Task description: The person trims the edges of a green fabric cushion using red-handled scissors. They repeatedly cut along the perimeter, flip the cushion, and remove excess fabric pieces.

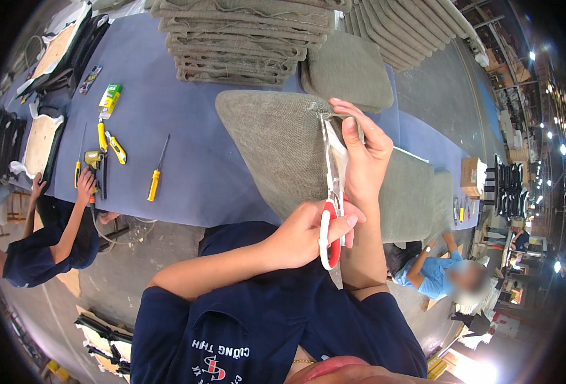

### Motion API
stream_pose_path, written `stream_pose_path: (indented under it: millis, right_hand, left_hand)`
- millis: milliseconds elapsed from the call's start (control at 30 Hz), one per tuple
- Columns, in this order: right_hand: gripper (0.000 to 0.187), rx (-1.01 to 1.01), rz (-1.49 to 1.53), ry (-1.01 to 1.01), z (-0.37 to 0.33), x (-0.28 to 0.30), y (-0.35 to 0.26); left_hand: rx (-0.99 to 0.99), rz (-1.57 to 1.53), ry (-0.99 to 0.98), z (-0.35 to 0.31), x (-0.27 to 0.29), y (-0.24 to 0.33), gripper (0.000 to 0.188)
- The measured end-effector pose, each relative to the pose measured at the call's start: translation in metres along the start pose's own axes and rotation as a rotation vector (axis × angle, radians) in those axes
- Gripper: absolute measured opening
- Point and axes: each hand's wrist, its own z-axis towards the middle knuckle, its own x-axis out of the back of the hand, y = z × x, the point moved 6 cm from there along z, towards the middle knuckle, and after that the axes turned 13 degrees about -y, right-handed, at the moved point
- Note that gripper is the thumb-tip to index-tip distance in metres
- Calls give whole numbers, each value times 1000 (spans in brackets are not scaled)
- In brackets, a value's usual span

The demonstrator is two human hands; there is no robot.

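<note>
Left hand point(303, 233): closed, the fingers curled around the handles of the scissors.
Right hand point(367, 152): partly closed, thumb and fingers holding the cushion's right corner.
Scissors point(330, 176): silver blades with red and white handles, pointing away from the person, the tips at the cushion's corner beside the right thumb; how far the blades are parted is hard to tell.
Cushion point(267, 144): grey-green, in front of the person, tilted over the near edge of the blue table point(190, 121).
Far side: a tall stack of grey-green covers point(238, 48), a single cushion point(347, 72) to its right, and a slanted row point(408, 32) farther right.
Table, left: a yellow-handled screwdriver point(154, 184), a yellow cutter point(116, 149) and a yellow-green box point(110, 100).
Right, near: grey-green pieces point(408, 198) beyond the right forearm.
Others: a co-worker in dark clothing point(78, 233) on the left, one hand at a gun-shaped tool point(94, 159); another in light blue point(431, 275) on the right.
</note>
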Motion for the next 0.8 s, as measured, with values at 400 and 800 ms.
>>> stream_pose_path:
  millis: [400, 800]
  right_hand:
    - [20, 29, 11, -38, -5, -3, 0]
    - [30, -62, -145, -93, -2, -2, 13]
  left_hand:
    - [-81, 14, 43, 2, -2, -9, 38]
    - [-297, -247, 4, 12, -18, -3, 26]
